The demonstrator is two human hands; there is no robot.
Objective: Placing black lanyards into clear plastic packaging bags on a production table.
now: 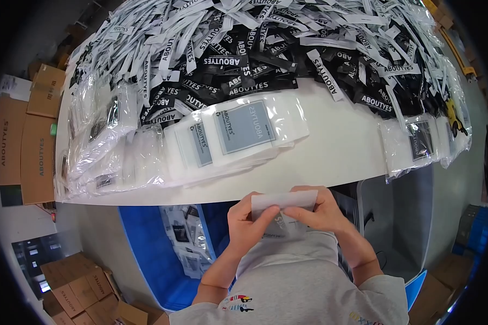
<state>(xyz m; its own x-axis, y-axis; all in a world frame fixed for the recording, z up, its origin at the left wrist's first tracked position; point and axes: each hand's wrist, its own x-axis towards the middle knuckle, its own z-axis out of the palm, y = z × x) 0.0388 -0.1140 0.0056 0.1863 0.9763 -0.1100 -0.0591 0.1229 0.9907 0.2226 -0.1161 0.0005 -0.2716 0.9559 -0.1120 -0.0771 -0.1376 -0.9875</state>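
A translucent white plastic bag (284, 203) with grey print is held between both hands, just off the table's near edge. My left hand (250, 221) grips its left side, thumb on top. On the right side, my right hand (319, 211) pinches it with the thumb over the front. The fingers behind the bag are partly hidden. Ahead on the white table (337, 142) lies a fanned stack of printed translucent bags (244, 130). Beyond them rises a large heap of white packets (166, 53) and black packets (221, 61), all bearing writing.
Clear-wrapped bag bundles (105, 134) lie at the table's left, another bundle (410, 142) at its right beside a yellow-handled tool (454, 118). A blue bin (146, 252) holding packaged bags and a grey bin (406, 219) stand below the near edge. Cardboard boxes (40, 142) are stacked left.
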